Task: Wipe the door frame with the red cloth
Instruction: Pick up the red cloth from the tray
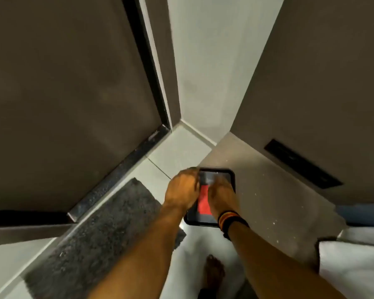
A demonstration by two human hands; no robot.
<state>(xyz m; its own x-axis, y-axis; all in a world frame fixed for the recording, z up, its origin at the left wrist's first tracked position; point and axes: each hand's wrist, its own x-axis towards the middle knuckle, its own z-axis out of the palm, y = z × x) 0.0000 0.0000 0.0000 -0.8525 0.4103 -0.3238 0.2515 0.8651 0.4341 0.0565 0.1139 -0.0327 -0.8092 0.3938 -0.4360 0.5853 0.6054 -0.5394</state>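
A red cloth (204, 201) lies in a black rectangular tub (230, 174) on the floor below me. Both my hands reach down into the tub. My left hand (181, 190) is curled at the cloth's left side, and my right hand (221, 198), with striped bands on the wrist, covers its right side. Both hands are blurred and seem closed on the cloth. The black door frame (148, 67) runs up the left beside a brown door (63, 93), and its dark threshold strip (117, 173) runs along the floor.
A dark grey mat (91, 234) lies on the pale tiles left of the tub. On the right stands a brown panel with a black slot (302, 164). White fabric (354, 268) is at the lower right. My bare foot (214, 270) stands below the tub.
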